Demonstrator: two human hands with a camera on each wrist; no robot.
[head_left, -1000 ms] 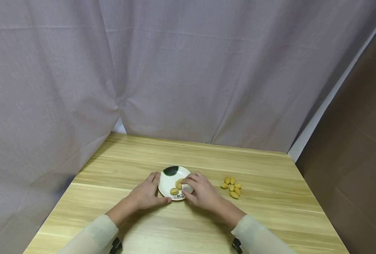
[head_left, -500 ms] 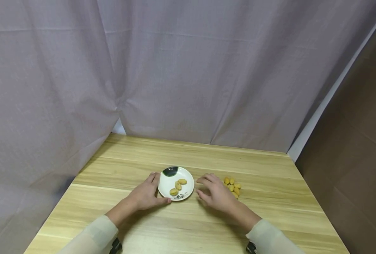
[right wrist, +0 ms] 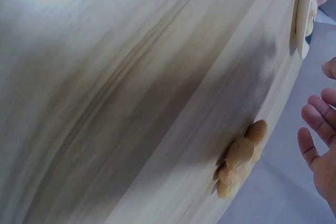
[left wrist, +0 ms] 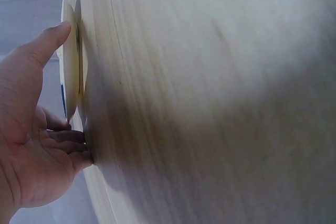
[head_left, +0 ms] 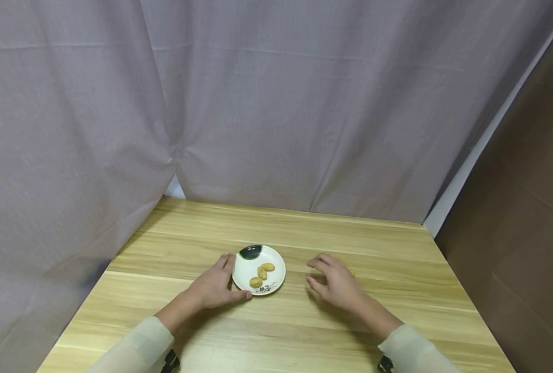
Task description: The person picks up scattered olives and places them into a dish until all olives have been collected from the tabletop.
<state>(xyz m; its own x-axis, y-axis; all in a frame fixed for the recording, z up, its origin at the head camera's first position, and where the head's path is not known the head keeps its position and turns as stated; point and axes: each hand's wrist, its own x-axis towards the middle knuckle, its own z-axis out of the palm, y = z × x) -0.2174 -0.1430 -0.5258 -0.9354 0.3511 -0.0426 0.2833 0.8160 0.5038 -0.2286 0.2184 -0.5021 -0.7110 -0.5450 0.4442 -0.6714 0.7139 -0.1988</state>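
Note:
My left hand (head_left: 215,285) holds the small round plate (head_left: 243,272) by its rim, thumb at the near edge and fingers along the left side. The plate is white with a dark patch and a small plant print. Three yellow oval pieces (head_left: 262,273), resembling preserved fruit, lie on it in a row. To the right, my right hand (head_left: 339,285) hovers above the table with fingers loosely bent and nothing in them. It mostly hides the pile of similar yellow pieces (right wrist: 240,153) in the head view; the right wrist view shows that pile on the wood, apart from the fingers.
The wooden table (head_left: 257,336) carries the plate and the pile. A grey curtain (head_left: 276,114) hangs behind its far edge and down the left. A brown panel (head_left: 519,223) stands along the right side.
My right hand has withdrawn from over the plate and moved right to the pile, uncovering the third yellow piece on the plate. The left hand has stayed at the rim.

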